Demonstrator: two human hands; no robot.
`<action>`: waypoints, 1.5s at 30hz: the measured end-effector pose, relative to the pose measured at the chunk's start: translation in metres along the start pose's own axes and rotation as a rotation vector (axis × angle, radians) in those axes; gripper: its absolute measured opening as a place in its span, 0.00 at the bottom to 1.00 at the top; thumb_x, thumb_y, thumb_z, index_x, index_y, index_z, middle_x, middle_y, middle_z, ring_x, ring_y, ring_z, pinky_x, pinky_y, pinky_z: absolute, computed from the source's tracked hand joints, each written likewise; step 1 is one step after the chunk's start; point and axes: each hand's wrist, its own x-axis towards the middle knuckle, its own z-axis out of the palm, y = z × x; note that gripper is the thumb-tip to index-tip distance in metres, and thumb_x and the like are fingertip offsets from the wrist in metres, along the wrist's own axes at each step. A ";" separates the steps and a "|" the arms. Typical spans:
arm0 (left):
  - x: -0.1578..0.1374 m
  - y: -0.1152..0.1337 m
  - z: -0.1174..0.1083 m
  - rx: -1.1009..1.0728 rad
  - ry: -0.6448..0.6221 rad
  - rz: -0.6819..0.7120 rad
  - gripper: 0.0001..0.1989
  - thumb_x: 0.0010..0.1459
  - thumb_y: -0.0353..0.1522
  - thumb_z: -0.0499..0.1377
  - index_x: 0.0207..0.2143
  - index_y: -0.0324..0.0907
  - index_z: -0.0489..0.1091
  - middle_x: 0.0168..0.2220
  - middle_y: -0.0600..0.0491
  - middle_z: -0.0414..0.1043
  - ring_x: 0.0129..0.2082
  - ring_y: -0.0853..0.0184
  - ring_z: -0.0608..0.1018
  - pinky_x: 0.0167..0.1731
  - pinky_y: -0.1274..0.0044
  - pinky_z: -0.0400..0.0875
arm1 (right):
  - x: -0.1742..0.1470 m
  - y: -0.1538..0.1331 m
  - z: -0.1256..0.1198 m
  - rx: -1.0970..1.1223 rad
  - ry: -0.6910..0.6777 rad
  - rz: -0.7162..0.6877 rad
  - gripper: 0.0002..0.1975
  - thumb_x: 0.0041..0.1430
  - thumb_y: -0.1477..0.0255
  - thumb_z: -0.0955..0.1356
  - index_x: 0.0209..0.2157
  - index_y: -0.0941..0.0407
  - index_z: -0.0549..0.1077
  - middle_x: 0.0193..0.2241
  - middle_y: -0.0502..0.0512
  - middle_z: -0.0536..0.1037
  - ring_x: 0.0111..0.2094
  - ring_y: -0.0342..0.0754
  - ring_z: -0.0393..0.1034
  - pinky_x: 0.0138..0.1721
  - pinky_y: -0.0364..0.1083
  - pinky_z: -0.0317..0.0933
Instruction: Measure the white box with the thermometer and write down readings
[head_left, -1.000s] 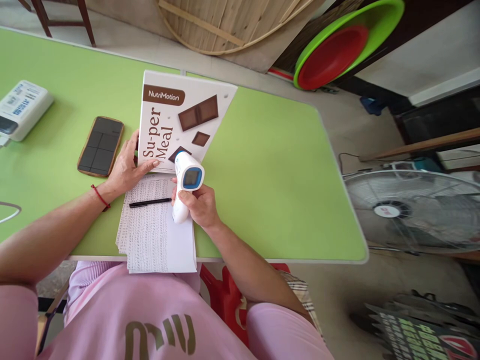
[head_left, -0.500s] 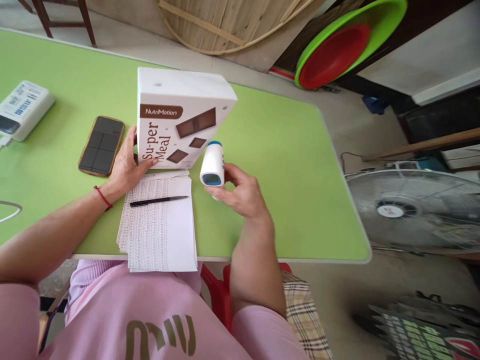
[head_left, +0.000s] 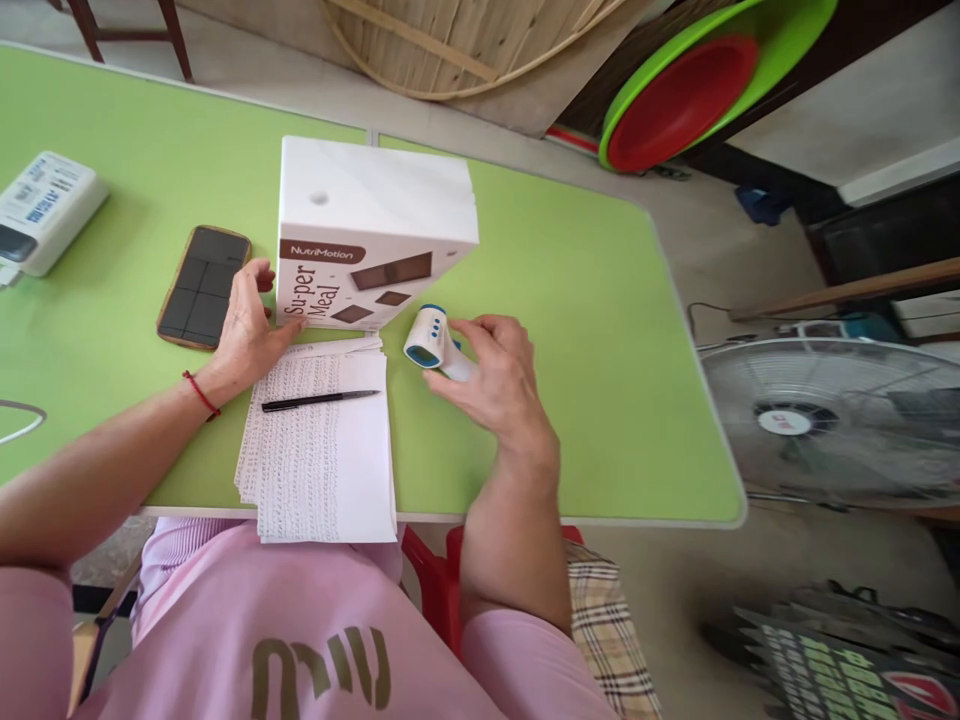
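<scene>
A white NutriMotion Su-per Meal box (head_left: 375,200) stands upright on the green table (head_left: 600,400). At its lower left corner is my left hand (head_left: 251,325), thumb against the front and curled fingers along the side. To the right of the box, a white and blue infrared thermometer (head_left: 427,338) lies on its side on the tabletop. Around its handle my right hand (head_left: 499,375) is loosely open, thumb and fingers apart. Below the box rests a stack of handwritten paper sheets (head_left: 352,450) with a black pen (head_left: 319,401) across it.
A smartphone (head_left: 202,285) lies just left of my left hand. Farther left is a white power bank (head_left: 56,210) with a cable. Beyond the table's right edge stands a fan (head_left: 780,420). Behind are a green basin (head_left: 795,40) and a red basin (head_left: 682,105).
The box has tipped upright, showing more of its top. The thermometer has gone from raised in my right hand to lying on the table, and the right fingers have spread.
</scene>
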 end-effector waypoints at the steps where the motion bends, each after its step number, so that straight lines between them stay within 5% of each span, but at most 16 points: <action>1: -0.001 0.005 -0.001 0.014 0.033 -0.014 0.35 0.56 0.33 0.68 0.61 0.39 0.57 0.60 0.37 0.66 0.60 0.51 0.73 0.52 0.63 0.77 | -0.001 -0.008 0.002 0.039 0.058 -0.080 0.26 0.54 0.62 0.77 0.54 0.55 0.79 0.48 0.65 0.76 0.50 0.63 0.71 0.52 0.62 0.68; 4: -0.001 0.023 -0.010 0.070 0.073 -0.108 0.21 0.50 0.30 0.70 0.40 0.43 0.61 0.42 0.50 0.69 0.39 0.64 0.73 0.38 0.71 0.72 | -0.003 -0.041 0.010 0.219 0.058 -0.394 0.08 0.67 0.67 0.71 0.45 0.52 0.81 0.38 0.57 0.77 0.41 0.54 0.72 0.46 0.55 0.68; 6: 0.000 0.037 -0.017 0.096 -0.023 -0.200 0.18 0.54 0.29 0.68 0.29 0.43 0.58 0.28 0.58 0.64 0.27 0.70 0.66 0.29 0.74 0.61 | -0.006 -0.064 0.017 0.198 0.017 -0.544 0.06 0.70 0.69 0.71 0.44 0.53 0.82 0.34 0.55 0.77 0.37 0.51 0.70 0.40 0.52 0.64; 9: 0.000 0.057 -0.024 0.141 -0.134 -0.284 0.26 0.59 0.30 0.66 0.18 0.42 0.52 0.17 0.60 0.53 0.20 0.72 0.57 0.25 0.74 0.53 | -0.010 -0.083 0.024 0.085 -0.002 -0.674 0.04 0.70 0.72 0.72 0.40 0.56 0.81 0.31 0.54 0.77 0.36 0.49 0.69 0.38 0.50 0.60; 13: -0.002 0.073 -0.025 0.248 -0.228 -0.280 0.29 0.57 0.32 0.68 0.15 0.42 0.52 0.14 0.61 0.49 0.19 0.73 0.52 0.25 0.73 0.50 | -0.007 -0.074 0.024 0.080 0.078 -0.687 0.09 0.73 0.73 0.68 0.36 0.57 0.78 0.31 0.55 0.78 0.33 0.48 0.70 0.35 0.49 0.61; 19: -0.006 0.057 -0.020 0.202 -0.220 -0.085 0.26 0.61 0.36 0.66 0.19 0.42 0.52 0.16 0.60 0.53 0.18 0.73 0.54 0.24 0.75 0.49 | 0.001 -0.055 0.027 0.295 0.359 -0.546 0.04 0.72 0.71 0.69 0.40 0.54 0.74 0.32 0.54 0.78 0.31 0.46 0.72 0.29 0.46 0.63; 22: -0.011 0.045 -0.016 0.201 -0.192 0.129 0.19 0.61 0.36 0.66 0.23 0.40 0.62 0.20 0.59 0.62 0.19 0.73 0.59 0.22 0.77 0.51 | -0.002 -0.065 0.033 0.630 0.432 -0.352 0.04 0.69 0.68 0.71 0.40 0.52 0.73 0.29 0.49 0.77 0.25 0.42 0.71 0.26 0.43 0.65; 24: -0.015 0.041 -0.014 0.226 -0.215 0.321 0.10 0.65 0.37 0.66 0.35 0.39 0.74 0.24 0.58 0.70 0.20 0.72 0.66 0.22 0.77 0.54 | -0.005 -0.076 0.037 0.865 0.411 -0.199 0.08 0.67 0.65 0.72 0.38 0.52 0.71 0.27 0.46 0.77 0.23 0.42 0.71 0.26 0.42 0.67; 28: -0.022 0.044 -0.013 0.400 -0.349 0.563 0.15 0.71 0.42 0.63 0.51 0.42 0.79 0.32 0.53 0.79 0.26 0.66 0.77 0.23 0.74 0.57 | -0.006 -0.094 0.047 1.003 0.234 0.034 0.09 0.61 0.62 0.70 0.35 0.53 0.73 0.24 0.47 0.77 0.22 0.43 0.72 0.27 0.44 0.69; 33: -0.022 0.052 -0.012 0.626 -0.560 0.478 0.19 0.71 0.46 0.63 0.55 0.44 0.78 0.35 0.51 0.80 0.29 0.61 0.81 0.24 0.71 0.57 | -0.001 -0.099 0.057 0.921 0.181 0.175 0.08 0.52 0.64 0.70 0.31 0.53 0.70 0.23 0.47 0.75 0.21 0.42 0.65 0.23 0.43 0.62; 45: -0.020 0.066 -0.012 0.714 -0.687 0.374 0.20 0.73 0.46 0.61 0.61 0.47 0.75 0.39 0.49 0.80 0.34 0.56 0.84 0.26 0.70 0.59 | 0.001 -0.096 0.065 0.716 0.227 -0.034 0.06 0.58 0.66 0.66 0.28 0.52 0.67 0.22 0.47 0.70 0.23 0.44 0.62 0.29 0.45 0.63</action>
